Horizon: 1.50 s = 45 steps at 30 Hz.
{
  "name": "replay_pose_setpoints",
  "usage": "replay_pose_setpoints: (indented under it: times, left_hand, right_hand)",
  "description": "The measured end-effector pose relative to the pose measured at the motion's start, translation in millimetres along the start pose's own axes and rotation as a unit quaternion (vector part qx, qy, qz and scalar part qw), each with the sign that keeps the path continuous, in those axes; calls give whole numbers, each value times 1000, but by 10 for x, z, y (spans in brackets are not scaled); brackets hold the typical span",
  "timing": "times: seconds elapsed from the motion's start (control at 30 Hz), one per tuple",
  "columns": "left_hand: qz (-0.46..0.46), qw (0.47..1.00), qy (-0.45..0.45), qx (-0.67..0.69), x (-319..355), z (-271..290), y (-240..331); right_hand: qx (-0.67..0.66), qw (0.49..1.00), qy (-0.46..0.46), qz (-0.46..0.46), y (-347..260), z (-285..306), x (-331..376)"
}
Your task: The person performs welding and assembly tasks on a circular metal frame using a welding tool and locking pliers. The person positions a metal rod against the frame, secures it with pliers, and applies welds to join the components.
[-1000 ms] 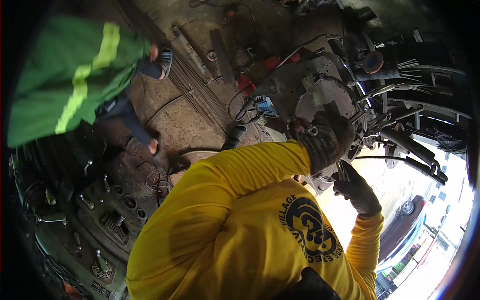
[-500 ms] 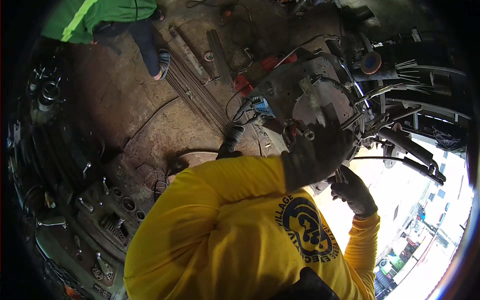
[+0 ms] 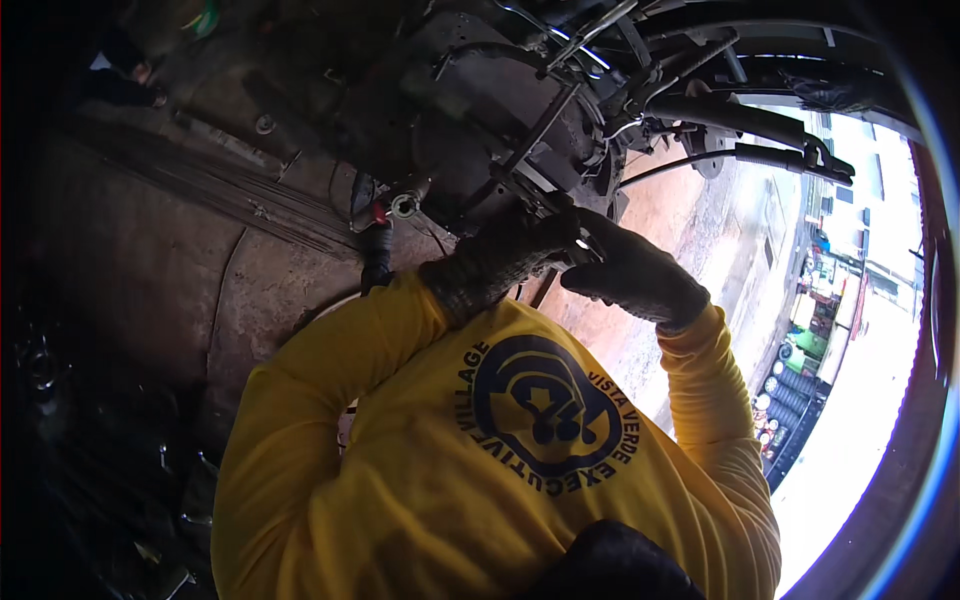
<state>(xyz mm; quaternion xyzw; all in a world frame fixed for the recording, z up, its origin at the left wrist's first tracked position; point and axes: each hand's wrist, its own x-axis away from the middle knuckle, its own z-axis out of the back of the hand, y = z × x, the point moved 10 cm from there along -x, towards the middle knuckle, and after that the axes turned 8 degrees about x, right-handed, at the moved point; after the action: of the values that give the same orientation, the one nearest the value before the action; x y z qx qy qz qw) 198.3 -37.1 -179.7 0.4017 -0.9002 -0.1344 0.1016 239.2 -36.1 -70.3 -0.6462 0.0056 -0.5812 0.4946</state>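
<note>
Both my hands wear dark work gloves and meet at the near edge of a dark metal bench [image 3: 440,140] that bears a round plate. My left hand [image 3: 505,252] reaches in from the left, its fingers curled round something in shadow. From the right comes my right hand [image 3: 640,272], thumb and fingers bent towards the left fingertips. A small bright metal piece [image 3: 585,243] glints between the two hands, mostly hidden by the gloves. Just beyond them lies a metal bar frame [image 3: 540,135]. Left of my left hand is a metal ring [image 3: 404,205] beside a red part [image 3: 379,212].
A black handle on a cable [image 3: 800,155] juts out at the right, near hanging clamps and rods [image 3: 650,85]. Long metal bars [image 3: 220,190] lie on the floor at left. Another person's foot [image 3: 150,95] shows at upper left. Machine levers [image 3: 200,518] stand at lower left, in shadow.
The view has swung round, so the bench appears further left and the person in green is mostly out of it. My hands have come together; the right fingers now meet the left.
</note>
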Motion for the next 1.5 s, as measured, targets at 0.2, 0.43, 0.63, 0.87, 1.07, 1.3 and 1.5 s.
replay_pose_setpoints:
  times: [0.2, 0.43, 0.63, 0.87, 1.07, 1.3, 1.5]
  left_hand:
    - [15, 996, 66, 59, -4, -2, -61]
    - [-159, 955, 26, -250, -6, 89, 86]
    - [-4, 999, 38, 11, 9, -20, 16]
    - [-21, 998, 45, 43, -4, -17, 19]
    - [15, 995, 91, 44, 1, -18, -44]
    - [6, 993, 88, -82, 16, 5, 8]
    - [63, 989, 131, -18, 44, -7, -48]
  right_hand:
    - [120, 989, 55, 63, 18, 93, 122]
    - [107, 994, 18, -31, -21, 35, 158]
    - [-16, 998, -18, 65, 203, -8, 21]
    - [-17, 998, -26, 55, 83, -6, 17]
    - [-37, 998, 0, 43, 33, 32, 111]
    - [-60, 985, 155, -50, 663, 470, 412]
    - [-166, 962, 194, -98, 968, 347, 500]
